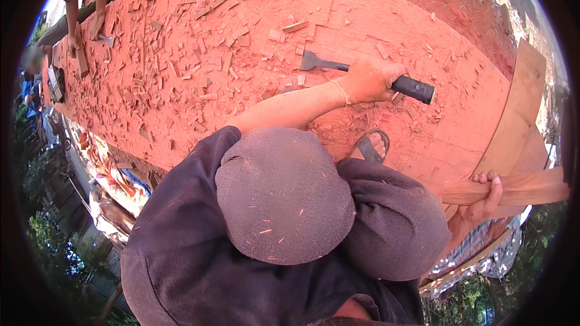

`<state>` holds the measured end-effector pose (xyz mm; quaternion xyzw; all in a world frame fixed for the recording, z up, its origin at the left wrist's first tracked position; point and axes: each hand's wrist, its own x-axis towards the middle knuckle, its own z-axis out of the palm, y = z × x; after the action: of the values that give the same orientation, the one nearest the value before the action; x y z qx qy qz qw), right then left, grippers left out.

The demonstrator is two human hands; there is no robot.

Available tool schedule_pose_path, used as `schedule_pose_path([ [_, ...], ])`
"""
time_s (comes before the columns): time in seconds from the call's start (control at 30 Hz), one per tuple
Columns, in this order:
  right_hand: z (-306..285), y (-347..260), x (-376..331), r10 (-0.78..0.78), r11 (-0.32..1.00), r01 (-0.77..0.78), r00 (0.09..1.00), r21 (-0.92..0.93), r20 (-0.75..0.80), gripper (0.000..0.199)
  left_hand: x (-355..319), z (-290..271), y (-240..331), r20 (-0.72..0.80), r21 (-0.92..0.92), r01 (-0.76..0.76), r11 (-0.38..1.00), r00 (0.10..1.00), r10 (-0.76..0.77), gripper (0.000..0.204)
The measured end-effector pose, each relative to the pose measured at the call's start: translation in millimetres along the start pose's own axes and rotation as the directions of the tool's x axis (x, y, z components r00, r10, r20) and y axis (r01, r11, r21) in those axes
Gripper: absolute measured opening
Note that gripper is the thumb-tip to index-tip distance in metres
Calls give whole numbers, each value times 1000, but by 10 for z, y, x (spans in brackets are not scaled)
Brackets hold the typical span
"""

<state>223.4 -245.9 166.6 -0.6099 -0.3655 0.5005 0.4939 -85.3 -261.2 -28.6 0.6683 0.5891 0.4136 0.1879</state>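
My left hand (370,78) is closed round a chisel (314,61) with a dark flared blade and a black handle that sticks out to the right of the fist. The blade rests on a broad reddish timber surface (393,18) strewn with wood chips (181,54). My right hand (483,200) grips the end of a pale wooden plank (519,188) at the right edge of the timber. My grey cap (284,196) and dark sleeves fill the lower middle. One sandalled foot (373,146) stands on the timber just below the chisel hand.
Another person (90,0) crouches at the far left end of the timber, hands on the wood. A curved pale board (522,96) lines the right side. Red earth lies beyond the top; trees and scrap lie far below on both sides.
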Motion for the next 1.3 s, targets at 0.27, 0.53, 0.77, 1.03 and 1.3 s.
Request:
schedule_pose_path([
  [0.27,484,1353,-696,479,704,-425,876,-569,-60,30,-79,49,-73,70,97,33,995,997,-40,27],
  [0.53,-383,542,-354,211,914,-255,963,-315,-167,21,-167,-22,105,112,32,-108,994,988,104,19],
  [0.77,-554,121,-99,16,983,-53,978,-177,-206,19,131,-23,-68,116,68,-51,996,992,43,29],
  [1.03,549,754,-619,217,802,-118,971,-585,101,19,90,45,-71,46,59,-14,998,999,11,30],
  [1.3,38,719,-393,414,838,-355,909,-415,57,26,-50,-78,158,173,-67,-109,992,978,119,20],
])
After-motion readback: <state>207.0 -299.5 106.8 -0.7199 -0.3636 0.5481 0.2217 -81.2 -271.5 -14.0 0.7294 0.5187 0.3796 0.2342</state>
